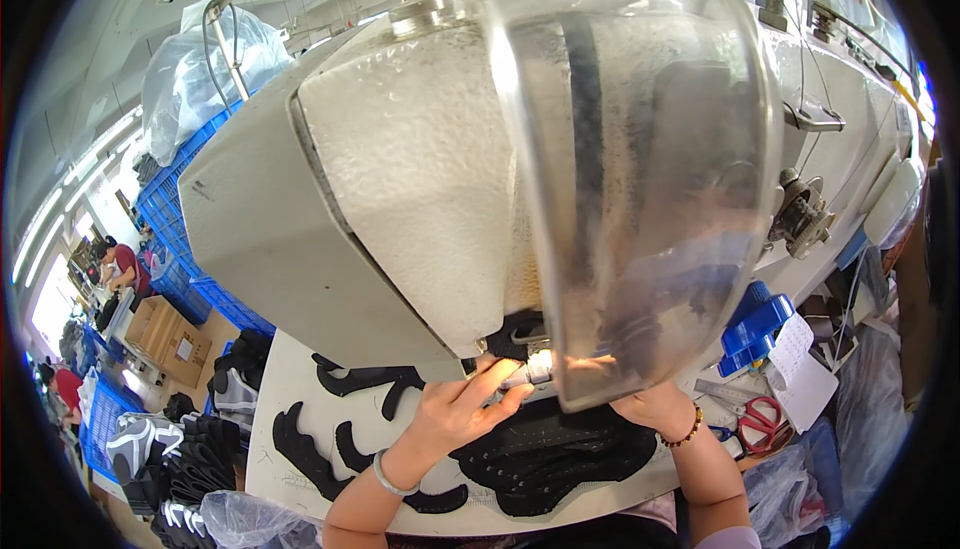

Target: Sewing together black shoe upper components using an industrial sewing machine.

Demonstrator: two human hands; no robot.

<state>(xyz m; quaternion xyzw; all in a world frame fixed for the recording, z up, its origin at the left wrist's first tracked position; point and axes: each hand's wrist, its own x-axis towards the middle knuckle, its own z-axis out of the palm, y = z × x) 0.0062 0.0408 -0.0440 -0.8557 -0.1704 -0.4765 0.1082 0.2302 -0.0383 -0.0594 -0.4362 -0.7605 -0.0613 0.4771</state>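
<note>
My left hand (462,409) is raised under the head of a large cream sewing machine (410,159). Its thumb and fingers are pinched together at a short, shiny silver cylinder (538,367); whether that piece belongs to the machine I cannot tell. Beneath both hands lie black perforated fabric pieces (550,454) on the pale work table (285,479). My right hand (650,407) is at the lower edge of the clear plastic shield (640,189). Glare and the shield blur its fingers, so its grip is hidden.
Curved black cut pieces (305,449) lie left on the table. Red-handled scissors (765,424), a metal ruler (715,391), a blue plastic holder (752,329) and white paper (803,379) are at right. Stacked shoe uppers (150,444) and blue crates (185,199) stand left; people work farther off.
</note>
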